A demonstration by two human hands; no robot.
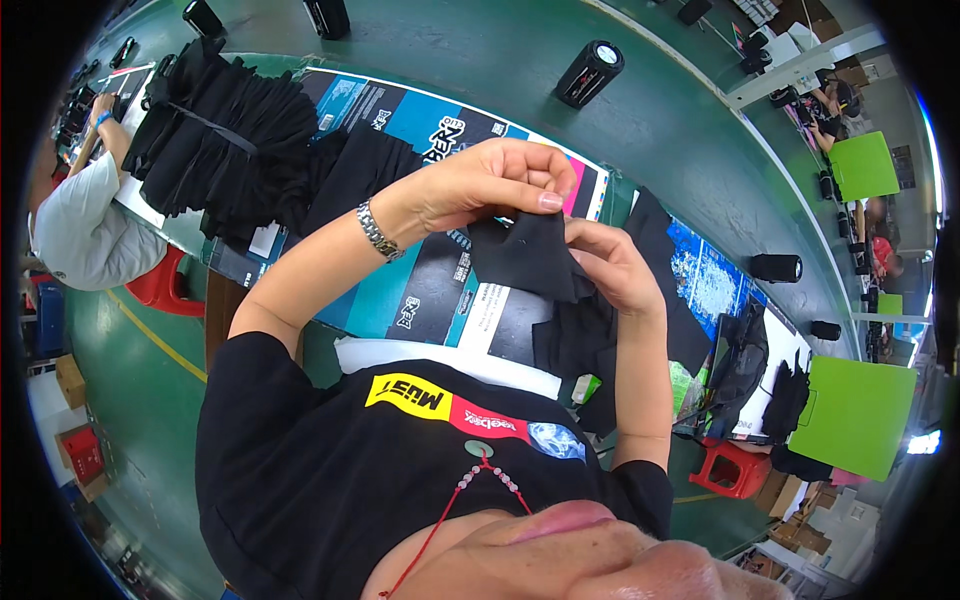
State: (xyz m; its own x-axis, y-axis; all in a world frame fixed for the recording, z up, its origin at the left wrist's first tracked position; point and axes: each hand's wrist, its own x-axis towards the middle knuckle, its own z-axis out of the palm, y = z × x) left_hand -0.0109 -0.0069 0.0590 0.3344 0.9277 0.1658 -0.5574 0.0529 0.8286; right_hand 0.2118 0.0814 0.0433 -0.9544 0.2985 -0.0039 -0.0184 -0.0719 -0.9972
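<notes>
A piece of black fabric is held up over the table between my two hands. My left hand, with a metal-banded watch on its wrist, pinches the cloth's upper edge between thumb and fingers. Just to its right, my right hand grips the same cloth near its upper right corner, fingers curled. The cloth hangs down in a fold, and its far side is hidden. Beneath my right hand lie more black fabric pieces. A large bundle of black fabric strips, tied with a band, sits at the left.
Printed cardboard sheets cover the table. Black cylindrical speakers stand on the green surface beyond. A person in a grey shirt works at the far left, beside a red stool. Another red stool and a green panel are at right.
</notes>
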